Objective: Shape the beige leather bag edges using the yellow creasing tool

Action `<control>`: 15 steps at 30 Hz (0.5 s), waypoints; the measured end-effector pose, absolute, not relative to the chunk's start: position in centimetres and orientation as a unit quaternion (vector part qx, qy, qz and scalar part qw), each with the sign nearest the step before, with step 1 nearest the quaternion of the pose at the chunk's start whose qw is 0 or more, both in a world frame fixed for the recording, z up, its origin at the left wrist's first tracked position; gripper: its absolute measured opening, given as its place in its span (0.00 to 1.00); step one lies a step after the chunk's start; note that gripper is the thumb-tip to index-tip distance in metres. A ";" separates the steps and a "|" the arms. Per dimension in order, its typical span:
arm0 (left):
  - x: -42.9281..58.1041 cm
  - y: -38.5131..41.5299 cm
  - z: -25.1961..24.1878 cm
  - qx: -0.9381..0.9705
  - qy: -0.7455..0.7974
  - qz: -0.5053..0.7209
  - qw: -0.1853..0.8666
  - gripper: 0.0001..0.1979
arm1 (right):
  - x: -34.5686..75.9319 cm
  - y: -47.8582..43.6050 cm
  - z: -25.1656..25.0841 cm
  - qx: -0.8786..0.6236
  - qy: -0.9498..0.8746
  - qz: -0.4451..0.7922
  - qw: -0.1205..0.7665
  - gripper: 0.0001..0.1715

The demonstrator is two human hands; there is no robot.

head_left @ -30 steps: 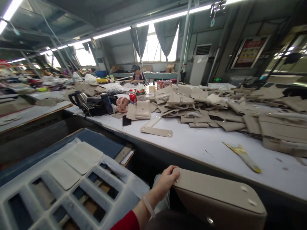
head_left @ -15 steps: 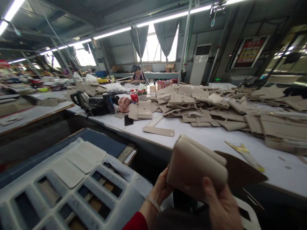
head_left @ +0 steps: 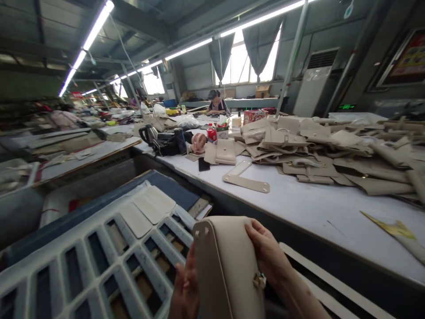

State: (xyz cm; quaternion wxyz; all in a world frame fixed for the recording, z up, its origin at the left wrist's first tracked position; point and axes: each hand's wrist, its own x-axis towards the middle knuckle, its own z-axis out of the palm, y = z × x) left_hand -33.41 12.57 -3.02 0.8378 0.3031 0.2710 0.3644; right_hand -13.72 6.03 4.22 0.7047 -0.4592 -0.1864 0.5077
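Nearest the camera, both hands grip a beige bag [head_left: 229, 270] held upright in front of the body, below the edge of the counter [head_left: 308, 208]. The left hand [head_left: 186, 288] clasps its left side from behind, fingers wrapped around the edge; the right hand [head_left: 268, 254] presses on its right face, thumb near the top corner and palm just above a gold clasp [head_left: 259, 280]. The bag's long axis runs roughly vertical, tilted slightly so the flat studded end points up and away from the person, while the lower part runs out of view. To the left sits a white slotted crate [head_left: 99, 261] with beige cut panels [head_left: 149, 208] lying on its top. Farther out on the counter lies a long beige strap piece [head_left: 245, 181], and a yellow-stained scrap [head_left: 398, 232] rests to the right. Beyond these spreads a large heap of beige leather pieces [head_left: 315, 150], with a black kettle [head_left: 148, 132], a pink fan [head_left: 199, 142] and a red bottle [head_left: 210, 132] to its left. At the far end a person [head_left: 216, 103] sits at another bench.
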 end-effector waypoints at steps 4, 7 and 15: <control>-32.0 10.9 -1.6 0.305 0.254 0.376 0.837 0.35 | -14.7 6.1 0.8 -0.584 -0.188 0.432 0.661 0.41; -30.5 9.5 -0.9 0.304 0.254 0.372 0.840 0.38 | -15.9 3.5 1.3 -0.675 -0.329 0.309 0.583 0.33; -29.1 8.5 0.3 0.507 0.414 0.363 0.663 0.36 | -17.6 0.9 4.1 -0.753 -0.437 0.145 0.469 0.36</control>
